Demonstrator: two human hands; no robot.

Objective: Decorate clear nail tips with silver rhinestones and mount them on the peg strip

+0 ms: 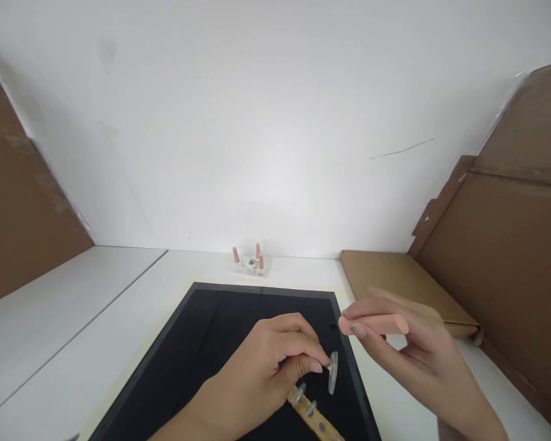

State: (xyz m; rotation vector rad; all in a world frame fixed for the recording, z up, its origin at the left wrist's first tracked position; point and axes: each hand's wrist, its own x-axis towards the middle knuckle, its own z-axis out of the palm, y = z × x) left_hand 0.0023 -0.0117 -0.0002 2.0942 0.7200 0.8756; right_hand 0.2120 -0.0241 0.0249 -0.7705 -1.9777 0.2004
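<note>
My left hand (280,361) is over the black mat, its thumb and forefinger pinched on a small clear flat piece (333,372) that is turned nearly edge-on. Just below those fingers lies a yellowish strip (316,416) with several small metal-looking pegs or dots on it. Between its thumb and fingers, my right hand (413,349) grips a pink nail polish brush (379,324) by its long cap. The dark brush tip points left, above the clear piece and apart from it.
A black mat (229,306) with a grey border covers the middle of the white table (119,294). Behind it stands a clear holder (250,269) with several pink-capped bottles. Cardboard (386,275) lies at the right, and cardboard walls flank both sides.
</note>
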